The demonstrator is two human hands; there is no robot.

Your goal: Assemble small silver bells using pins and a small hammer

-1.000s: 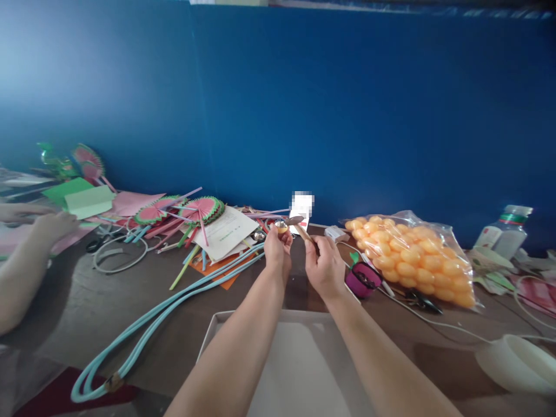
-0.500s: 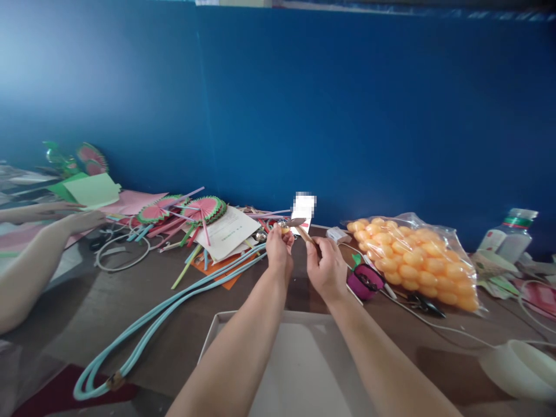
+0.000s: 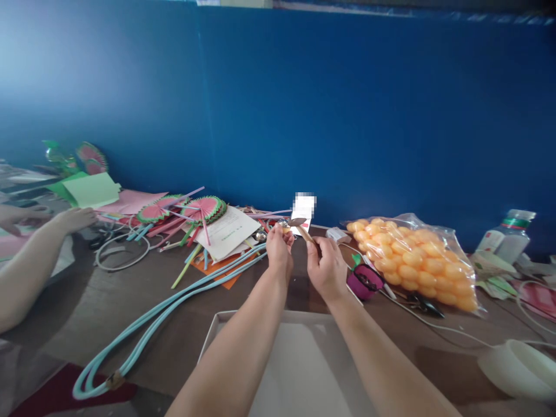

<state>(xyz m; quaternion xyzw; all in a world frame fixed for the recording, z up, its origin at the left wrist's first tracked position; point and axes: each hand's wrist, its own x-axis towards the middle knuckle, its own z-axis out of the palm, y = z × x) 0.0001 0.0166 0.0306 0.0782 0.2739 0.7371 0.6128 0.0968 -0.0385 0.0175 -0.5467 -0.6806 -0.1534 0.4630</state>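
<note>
My right hand (image 3: 326,266) is closed around the brown wooden-looking handle of a small hammer-like tool (image 3: 306,234). Its dark head (image 3: 297,222) points up and left, just above my left fingertips. My left hand (image 3: 279,250) is closed in a pinch; a small yellowish piece (image 3: 285,230) shows at its fingertips, too small to name. Light blue cords (image 3: 186,292) run in a long loop from the left up to my left hand; whether the fingers grip them is hidden. Shiny silver balls (image 3: 260,236) lie just beyond that hand.
Below my forearms sits a white tray (image 3: 299,359). To the right are a purple pouch (image 3: 365,282), a bag of orange balls (image 3: 417,260) and a white bowl (image 3: 519,368). Watermelon-patterned paper fans (image 3: 204,209) and papers lie left. Another person's hand (image 3: 76,220) is far left.
The other person's arms at the far left have shifted slightly, one hand drawing back to the left. My own hands and the tool look almost unmoved.
</note>
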